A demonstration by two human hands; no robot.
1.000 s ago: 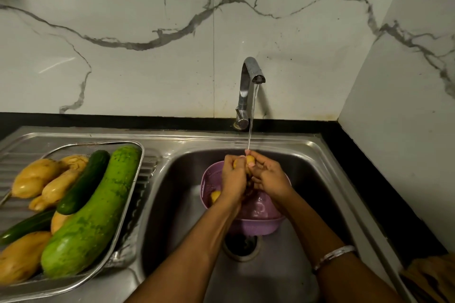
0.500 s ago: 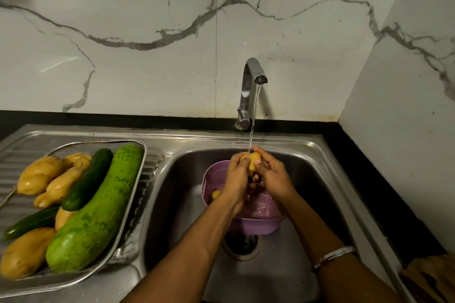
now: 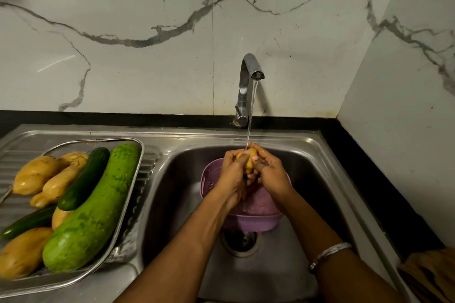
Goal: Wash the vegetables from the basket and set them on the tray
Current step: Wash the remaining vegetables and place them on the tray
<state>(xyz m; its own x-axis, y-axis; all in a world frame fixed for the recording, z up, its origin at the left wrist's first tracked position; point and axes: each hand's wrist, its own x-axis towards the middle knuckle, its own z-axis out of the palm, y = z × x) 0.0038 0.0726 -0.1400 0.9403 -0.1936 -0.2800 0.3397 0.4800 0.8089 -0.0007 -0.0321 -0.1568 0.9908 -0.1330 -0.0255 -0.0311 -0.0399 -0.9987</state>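
- Under the running tap, both hands hold one small yellow potato directly above the purple basket, which sits in the sink over the drain.
- Left hand: fingers curled round the left side of the potato. Right hand: fingers curled round its right side.
- Change over the last second: the potato now stands more exposed between the fingertips, and the stream lands on its top end. A small yellow item seen earlier in the basket's left part is now hidden by the left hand.
- Judgement: rinsing is under way; transfer is not yet done.
- On the drainboard, the tray holds a large green gourd, two cucumbers and several potatoes, so most of the task appears complete.
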